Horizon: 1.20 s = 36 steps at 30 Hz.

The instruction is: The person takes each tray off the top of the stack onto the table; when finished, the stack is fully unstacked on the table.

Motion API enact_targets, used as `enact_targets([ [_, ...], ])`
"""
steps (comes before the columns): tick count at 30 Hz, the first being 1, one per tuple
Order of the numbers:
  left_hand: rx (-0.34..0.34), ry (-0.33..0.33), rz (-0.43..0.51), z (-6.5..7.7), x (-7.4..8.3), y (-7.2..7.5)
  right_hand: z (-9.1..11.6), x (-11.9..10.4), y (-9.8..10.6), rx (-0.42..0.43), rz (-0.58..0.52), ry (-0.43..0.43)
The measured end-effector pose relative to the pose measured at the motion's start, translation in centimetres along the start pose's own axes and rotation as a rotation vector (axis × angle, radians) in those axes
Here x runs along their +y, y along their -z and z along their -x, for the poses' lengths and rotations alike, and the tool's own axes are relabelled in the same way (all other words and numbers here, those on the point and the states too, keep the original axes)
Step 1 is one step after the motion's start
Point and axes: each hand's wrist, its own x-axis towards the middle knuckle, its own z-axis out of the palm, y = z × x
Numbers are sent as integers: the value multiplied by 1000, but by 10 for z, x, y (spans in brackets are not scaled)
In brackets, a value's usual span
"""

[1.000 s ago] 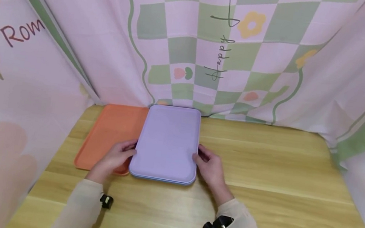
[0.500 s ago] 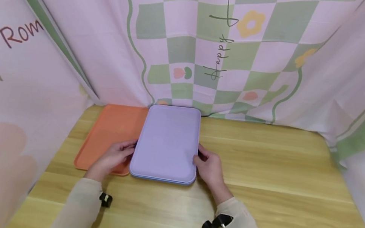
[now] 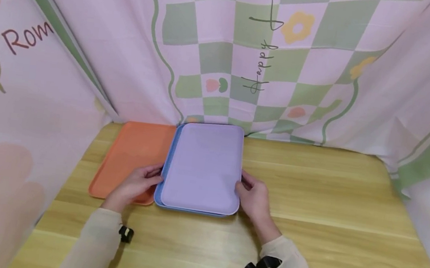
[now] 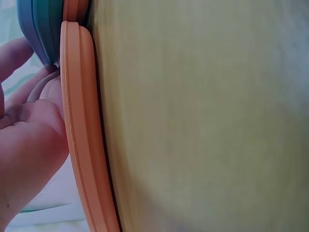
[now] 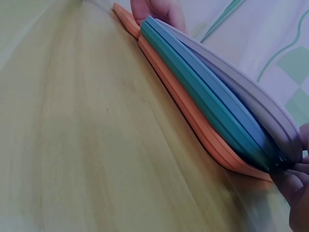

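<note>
A lavender tray (image 3: 207, 166) tops a stack and sits shifted right, baring the left rim of a blue tray (image 3: 172, 146). My right hand (image 3: 256, 201) pinches its right edge, thumb on the rim. In the right wrist view that edge is lifted off the blue tray, leaving a wedge-shaped gap. Below the blue one lie a teal tray (image 5: 195, 87) and an orange tray (image 5: 193, 118). At the stack's left side, my left hand (image 3: 136, 184) grips the blue tray's edge, thumb above, other fingers partly hidden.
Another orange tray (image 3: 138, 153) lies flat left of the stack, under my left hand. The wooden table (image 3: 317, 218) ends at a printed curtain (image 3: 247, 66) at the back, right behind the trays. Curtains also hang at both sides.
The lavender tray has slid right and lifted slightly with my right hand, exposing the blue tray's left rim. My left hand has stayed at the stack's left edge.
</note>
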Motion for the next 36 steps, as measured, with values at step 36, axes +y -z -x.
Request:
enact_targets([
  [36, -14, -5, -48, 3, 2, 1, 12, 10, 56, 314, -371, -269],
])
